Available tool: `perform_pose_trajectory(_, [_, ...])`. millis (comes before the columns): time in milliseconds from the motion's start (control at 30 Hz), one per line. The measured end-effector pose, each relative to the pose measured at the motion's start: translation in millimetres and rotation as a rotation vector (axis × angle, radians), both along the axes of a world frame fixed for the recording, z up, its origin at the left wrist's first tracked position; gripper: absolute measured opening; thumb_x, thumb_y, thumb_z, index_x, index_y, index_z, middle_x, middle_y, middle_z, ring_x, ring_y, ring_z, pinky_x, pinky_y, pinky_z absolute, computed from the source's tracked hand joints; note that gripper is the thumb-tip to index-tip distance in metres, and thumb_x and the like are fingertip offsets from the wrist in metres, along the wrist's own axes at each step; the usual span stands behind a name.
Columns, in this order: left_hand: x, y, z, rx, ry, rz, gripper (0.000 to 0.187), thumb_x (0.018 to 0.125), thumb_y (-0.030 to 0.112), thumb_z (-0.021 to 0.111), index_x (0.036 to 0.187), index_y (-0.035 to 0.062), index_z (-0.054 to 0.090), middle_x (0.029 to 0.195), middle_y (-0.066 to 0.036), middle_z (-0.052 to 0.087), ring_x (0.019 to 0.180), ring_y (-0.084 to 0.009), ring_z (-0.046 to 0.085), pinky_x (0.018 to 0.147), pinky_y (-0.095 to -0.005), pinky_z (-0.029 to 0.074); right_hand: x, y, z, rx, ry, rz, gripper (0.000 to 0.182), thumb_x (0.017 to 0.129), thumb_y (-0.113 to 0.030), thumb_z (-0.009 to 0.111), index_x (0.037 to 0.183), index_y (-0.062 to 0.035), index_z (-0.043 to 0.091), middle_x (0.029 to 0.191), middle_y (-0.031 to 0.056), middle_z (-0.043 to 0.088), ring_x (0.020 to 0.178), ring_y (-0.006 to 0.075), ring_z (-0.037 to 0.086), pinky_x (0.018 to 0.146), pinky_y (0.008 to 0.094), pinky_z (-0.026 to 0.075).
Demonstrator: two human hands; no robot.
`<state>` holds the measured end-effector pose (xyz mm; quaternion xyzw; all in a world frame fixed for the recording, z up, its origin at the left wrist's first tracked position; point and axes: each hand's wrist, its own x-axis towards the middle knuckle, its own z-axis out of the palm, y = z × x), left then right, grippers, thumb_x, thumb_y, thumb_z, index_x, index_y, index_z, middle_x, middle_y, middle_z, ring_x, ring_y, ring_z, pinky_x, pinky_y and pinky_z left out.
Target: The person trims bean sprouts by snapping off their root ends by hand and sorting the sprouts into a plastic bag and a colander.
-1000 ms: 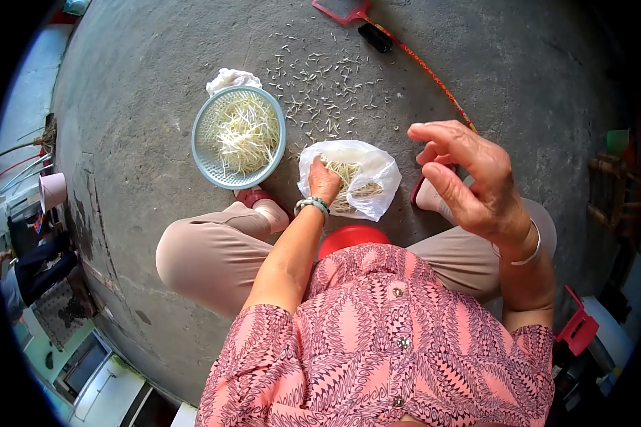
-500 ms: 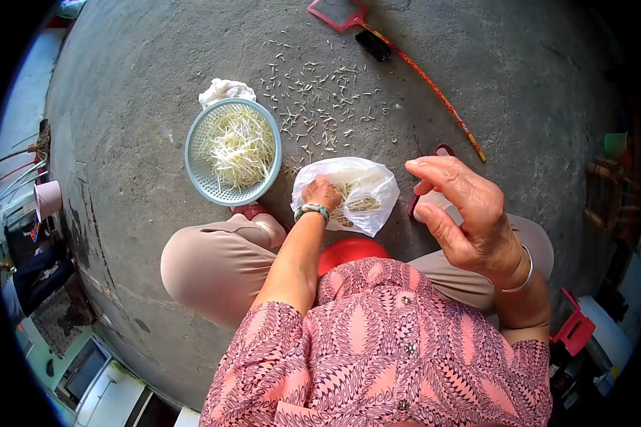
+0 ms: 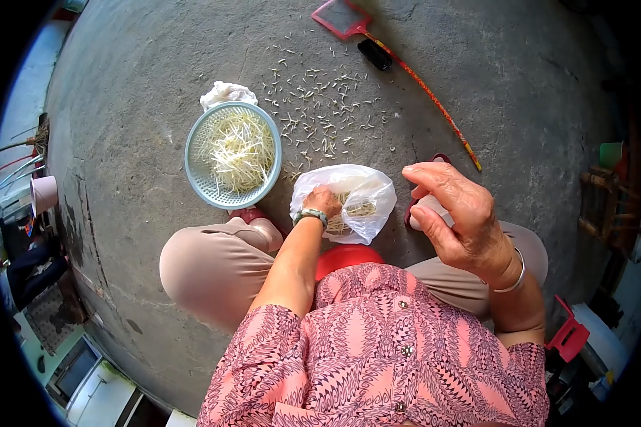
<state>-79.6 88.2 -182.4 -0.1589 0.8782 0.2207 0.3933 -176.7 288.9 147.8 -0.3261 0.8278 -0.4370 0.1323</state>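
My left hand (image 3: 322, 201), with a patterned bangle at the wrist, reaches into a white plastic bag (image 3: 377, 179) on the floor. Bean sprouts (image 3: 360, 208) lie in the bag beside the hand, and its fingertips are hidden among them. Over my bent right leg, my right hand (image 3: 466, 224) is raised with thumb and forefinger apart, and nothing shows between them. Left of the bag stands a light blue perforated basket (image 3: 191, 171) holding a pile of pale sprouts (image 3: 241, 153).
Small trimmed bits (image 3: 324, 107) are scattered over the concrete floor (image 3: 142, 107) ahead. A crumpled white bag (image 3: 228, 93) touches the basket's far rim. A red fly swatter (image 3: 434, 96) lies beside a black brush-like object (image 3: 374, 55). Something red (image 3: 345, 257) shows under me.
The view has shifted slightly, so the bag sits a little lower. My left hand stays in the bag, and my right hand keeps nearly the same raised pose.
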Motion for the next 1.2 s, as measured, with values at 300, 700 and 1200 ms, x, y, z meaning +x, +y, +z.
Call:
perform_pose_trajectory(300, [-2.0,1.9,8.7,0.023,0.13,-0.112,0.031,0.077,0.021,0.057,0.105,0.0093,0.065,0.099,-0.02,0.066,0.095,-0.0376,0.063,0.082,-0.0448,0.051,-0.1,0.2,-9.6,-0.002,0.107,-0.022,0.034,0.075,-0.002,0.066,0.107,0.0048,0.058,0.099,0.0212,0.063,0.086,0.0342,0.064,0.072,0.0354,0.052])
perform_pose_trajectory(700, [19.8,-12.1,23.6,0.122,0.237,-0.058,0.033,0.073,0.016,0.062,0.104,0.006,0.064,0.111,-0.021,0.058,0.105,-0.0403,0.056,0.091,-0.0436,0.046,6.1,-1.3,-18.1,-0.004,0.216,0.034,0.03,0.079,0.001,0.063,0.109,0.005,0.057,0.102,0.0199,0.062,0.071,0.0257,0.065,0.066,0.0312,0.052])
perform_pose_trajectory(1200, [17.9,-14.6,40.1,0.047,0.017,0.041,0.065,0.068,0.026,0.07,0.12,-0.0058,0.047,0.128,-0.026,0.043,0.12,-0.04,0.046,0.102,-0.0413,0.038,9.6,-4.8,-31.9,0.063,0.23,0.036,0.028,0.078,-0.008,0.064,0.103,0.0043,0.059,0.09,0.0175,0.062,0.084,0.0329,0.062,0.073,0.0366,0.052])
